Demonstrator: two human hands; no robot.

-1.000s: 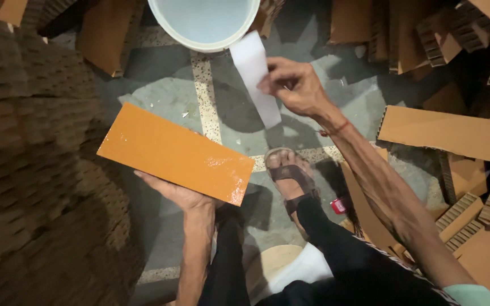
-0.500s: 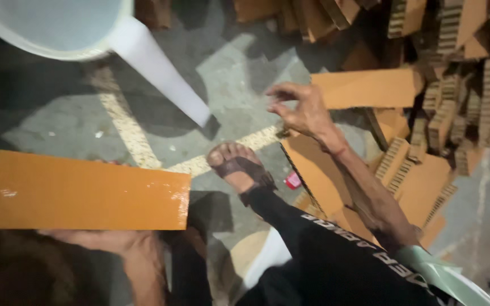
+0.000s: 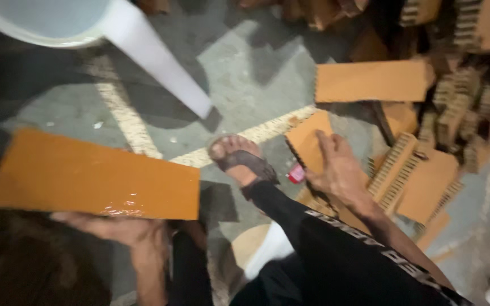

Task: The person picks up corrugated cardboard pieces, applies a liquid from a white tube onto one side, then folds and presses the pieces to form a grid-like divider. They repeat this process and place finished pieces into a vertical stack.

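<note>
Cardboard sheet (image 3: 94, 174): large flat orange rectangle, carried low at the person's left, roughly level, glossy wet patch near its lower edge.
Left hand (image 3: 117, 228): under the sheet's near edge, palm up, fingers spread beneath it; more a flat support than a pinch, thumb not visible.
Right hand (image 3: 336, 164): lowered to the floor heap, fingers loosely open, resting on a smaller orange piece (image 3: 308, 140); no closed hold that I can make out, blur hides the fingertips.
Surroundings: sandalled foot (image 3: 239, 158) between the two hands, white stool leg (image 3: 157, 59) beyond it, honeycomb-edged offcuts (image 3: 409, 170) piled at right on the concrete floor (image 3: 256, 73).
Handling judgement: keep the big sheet level and off the wet face; take the floor piece by its free edge rather than its notched side, which looks likely to crumble.
</note>
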